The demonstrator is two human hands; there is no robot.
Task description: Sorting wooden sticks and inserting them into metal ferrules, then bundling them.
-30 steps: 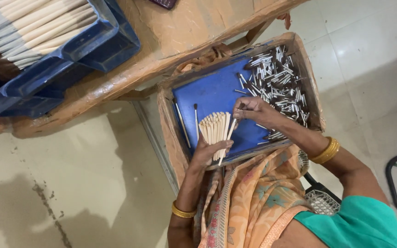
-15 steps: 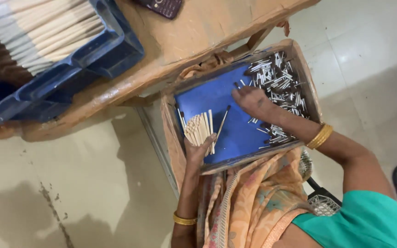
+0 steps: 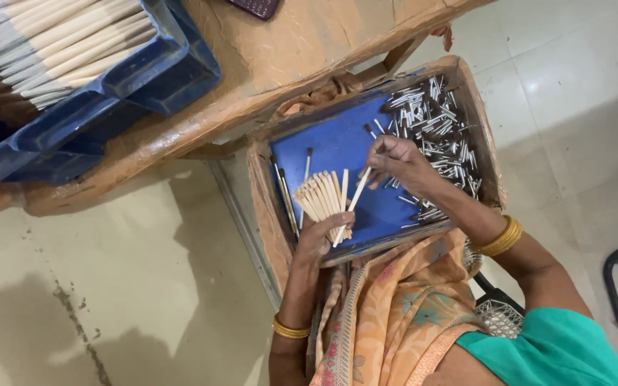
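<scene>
— What is seen around the work?
— A pale tiled floor, with a blue tray on the lap.

— How are the sticks kept?
— Fanned in the closed left hand, tips away from its fingers, so one can be added.

— And the right hand?
— One stick is pinched — slanting down toward the left fingers, metal caps just beyond.

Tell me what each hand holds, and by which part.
Left hand grips a fan of pale wooden sticks by their lower ends. Right hand pinches one stick at its upper end.
</scene>
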